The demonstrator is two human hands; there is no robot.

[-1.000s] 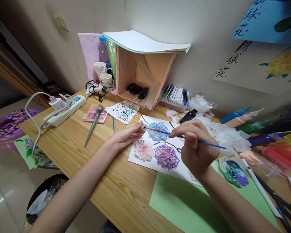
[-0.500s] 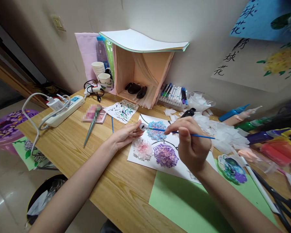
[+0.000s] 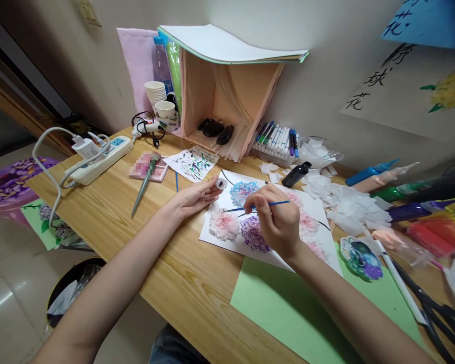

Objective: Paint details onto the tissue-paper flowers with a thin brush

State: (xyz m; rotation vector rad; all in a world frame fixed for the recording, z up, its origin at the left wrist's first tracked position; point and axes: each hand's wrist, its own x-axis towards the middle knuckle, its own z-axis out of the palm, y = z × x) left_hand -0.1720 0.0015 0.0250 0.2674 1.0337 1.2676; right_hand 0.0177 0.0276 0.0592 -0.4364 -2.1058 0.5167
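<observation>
While the left hand (image 3: pixel 198 198) pinches a cap (image 3: pixel 221 184), the right hand (image 3: pixel 278 217) pinches a brush (image 3: pixel 281 202) over the flower picture (image 3: pixel 255 235).

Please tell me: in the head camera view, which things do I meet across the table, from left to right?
Power strip → thick brush → left hand holding a small white cap → right hand → paint palette → scissors.
</observation>
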